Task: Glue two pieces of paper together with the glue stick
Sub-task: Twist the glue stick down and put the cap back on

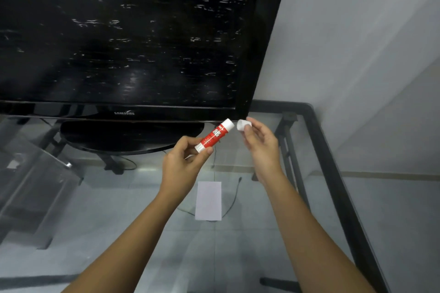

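Above a glass bench [273,221], the left hand [183,164] pinches the lower end of a red-and-white glue stick [213,135], which tilts toward one o'clock. Just beside its upper tip, apart from it, the right hand [260,144] holds a white cap [243,124] between thumb and fingers. A white piece of paper [208,200] lies flat on the glass at six o'clock from the hands. A dark television [133,38] stands at eleven o'clock.

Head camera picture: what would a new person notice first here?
The eye goes first to the red glue stick, held up by the left hand at the centre, and the white cap pinched in the right hand beside it. Below them a pale paper lies on the glass table; a large dark television fills the top.
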